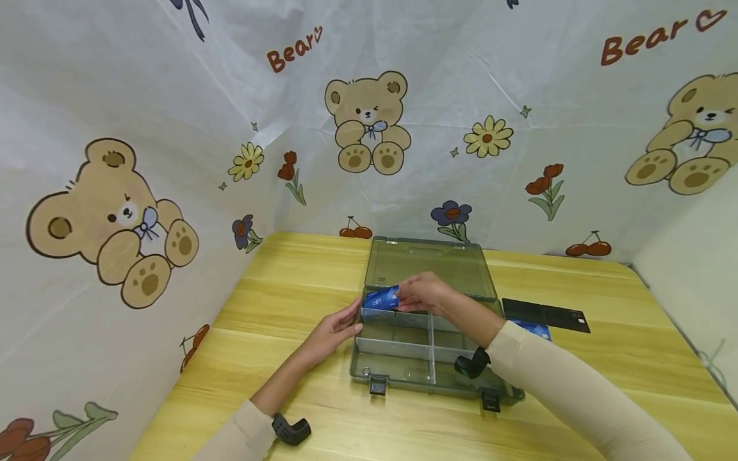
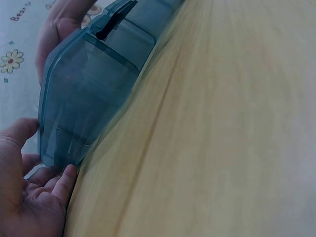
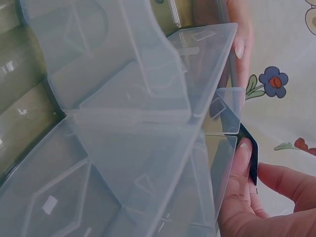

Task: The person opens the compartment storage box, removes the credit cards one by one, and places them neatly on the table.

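A translucent green compartment box [image 1: 394, 349] lies on the table, its lid [image 1: 429, 266] folded back behind it. My right hand [image 1: 425, 293] pinches a blue card [image 1: 382, 299] marked "VIP" between thumb and fingers, over the back-left compartment. The right wrist view shows this card's dark edge [image 3: 254, 158] standing beside a clear divider [image 3: 236, 106]. Against the box's left side rests my left hand [image 1: 331, 331]. Its thumb and fingertips touch the wall at a corner in the left wrist view, where the fingers [image 2: 64, 185] look loosely bent.
To the right of the box lie black cards [image 1: 544, 314], with another blue card [image 1: 533, 329] partly behind my right sleeve. Two black latches [image 1: 377, 385] hang off the box's front edge. A bear-printed sheet [image 1: 438, 70] hangs around the wooden table [image 1: 305, 269].
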`<state>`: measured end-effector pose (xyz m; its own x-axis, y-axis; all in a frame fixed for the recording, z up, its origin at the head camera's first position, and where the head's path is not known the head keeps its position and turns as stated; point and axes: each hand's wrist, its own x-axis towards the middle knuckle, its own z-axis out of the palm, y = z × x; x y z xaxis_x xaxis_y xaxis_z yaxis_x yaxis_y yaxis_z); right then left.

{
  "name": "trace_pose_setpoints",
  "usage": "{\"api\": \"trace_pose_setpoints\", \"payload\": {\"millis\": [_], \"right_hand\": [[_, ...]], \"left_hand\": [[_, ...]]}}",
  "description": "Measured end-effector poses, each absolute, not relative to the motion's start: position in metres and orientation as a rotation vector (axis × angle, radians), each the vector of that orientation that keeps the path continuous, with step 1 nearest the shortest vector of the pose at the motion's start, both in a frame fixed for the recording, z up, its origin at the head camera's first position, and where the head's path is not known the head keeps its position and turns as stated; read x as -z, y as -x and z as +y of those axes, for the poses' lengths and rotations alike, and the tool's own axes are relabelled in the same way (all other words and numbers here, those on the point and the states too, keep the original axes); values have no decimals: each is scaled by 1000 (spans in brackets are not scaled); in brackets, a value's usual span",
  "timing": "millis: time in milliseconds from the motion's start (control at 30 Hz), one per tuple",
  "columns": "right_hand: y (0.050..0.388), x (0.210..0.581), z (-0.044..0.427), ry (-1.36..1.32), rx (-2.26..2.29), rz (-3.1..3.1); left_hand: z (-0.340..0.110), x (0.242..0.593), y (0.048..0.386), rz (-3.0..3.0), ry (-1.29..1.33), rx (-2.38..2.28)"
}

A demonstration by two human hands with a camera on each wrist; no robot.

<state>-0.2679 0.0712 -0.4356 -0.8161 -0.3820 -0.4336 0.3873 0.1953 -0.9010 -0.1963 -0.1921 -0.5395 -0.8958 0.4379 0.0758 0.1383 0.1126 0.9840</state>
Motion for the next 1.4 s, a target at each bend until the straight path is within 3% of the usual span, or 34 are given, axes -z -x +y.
{"api": "trace_pose_setpoints", "payload": {"millis": [1400], "right_hand": [[228, 415, 121, 135, 1873, 1857]], "left_hand": [[-191, 538, 195, 2155, -570, -1840]]}}
